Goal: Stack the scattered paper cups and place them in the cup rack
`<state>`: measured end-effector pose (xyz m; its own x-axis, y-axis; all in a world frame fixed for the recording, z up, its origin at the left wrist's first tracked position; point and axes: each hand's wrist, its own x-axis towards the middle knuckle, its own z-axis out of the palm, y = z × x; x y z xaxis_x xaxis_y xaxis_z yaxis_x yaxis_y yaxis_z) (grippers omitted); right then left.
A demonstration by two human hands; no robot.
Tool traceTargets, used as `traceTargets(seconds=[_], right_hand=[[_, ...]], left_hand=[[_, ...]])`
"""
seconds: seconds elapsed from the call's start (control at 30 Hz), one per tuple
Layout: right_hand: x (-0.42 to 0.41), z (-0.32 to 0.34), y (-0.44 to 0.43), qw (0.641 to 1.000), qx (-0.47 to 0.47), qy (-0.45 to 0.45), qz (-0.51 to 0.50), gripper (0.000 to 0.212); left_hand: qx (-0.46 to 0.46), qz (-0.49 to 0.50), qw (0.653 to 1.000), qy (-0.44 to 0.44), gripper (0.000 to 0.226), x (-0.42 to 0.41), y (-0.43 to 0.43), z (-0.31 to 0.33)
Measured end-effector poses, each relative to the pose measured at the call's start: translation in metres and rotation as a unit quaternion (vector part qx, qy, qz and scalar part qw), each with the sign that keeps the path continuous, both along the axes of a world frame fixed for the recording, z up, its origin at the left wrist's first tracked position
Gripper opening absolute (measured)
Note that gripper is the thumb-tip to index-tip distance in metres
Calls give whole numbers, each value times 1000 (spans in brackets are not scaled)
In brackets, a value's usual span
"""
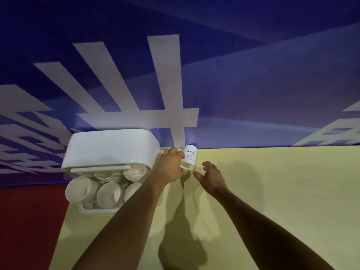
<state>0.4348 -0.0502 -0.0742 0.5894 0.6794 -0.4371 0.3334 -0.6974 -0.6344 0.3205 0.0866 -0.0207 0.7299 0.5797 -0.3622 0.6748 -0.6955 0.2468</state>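
A white cup rack (109,151) with a rounded lid stands at the far left of the yellow table (272,191). Several white paper cups (109,194) lie on their sides in it, mouths facing me. Just right of the rack, my left hand (169,168) grips a white paper cup printed "HELLO" with a smiley (191,155), held upside down above the table's far edge. My right hand (211,177) hovers a little to the right of that cup, fingers spread, holding nothing.
A blue wall banner (253,84) with large white shapes rises directly behind the table's far edge. Red floor (29,221) shows to the left of the table. Shadows of my arms fall on the tabletop.
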Motion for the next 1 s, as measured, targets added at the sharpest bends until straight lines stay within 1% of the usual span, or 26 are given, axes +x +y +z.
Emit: traceTargets(seconds=[0.1,0.2,0.3,0.53,0.7,0.8,0.93,1.0], right_hand=[[-1,-11,14,1000,0,16,-11,64],[-2,-21,29,998,12,35,-44,68],[-6,-27,45,994,15,67,-83,76],[-13,-35,56,988,17,94,-119,70],[-14,-27,36,986,39,92,-131,75],[-15,-20,19,985,46,71,-148,68],[-25,-6,-4,984,50,79,-149,66],[-32,1,-16,983,54,79,-158,65]], left_hand=[[56,-58,994,70,57,4,11,-7],[93,-93,987,97,57,7,16,-16],[108,-107,980,129,62,11,19,-24],[128,-121,973,151,59,16,24,-34],[130,-142,973,129,62,11,15,-25],[121,-137,978,99,55,5,4,-13],[53,-86,995,20,49,-11,-10,6],[39,-81,996,-6,47,-23,-17,17]])
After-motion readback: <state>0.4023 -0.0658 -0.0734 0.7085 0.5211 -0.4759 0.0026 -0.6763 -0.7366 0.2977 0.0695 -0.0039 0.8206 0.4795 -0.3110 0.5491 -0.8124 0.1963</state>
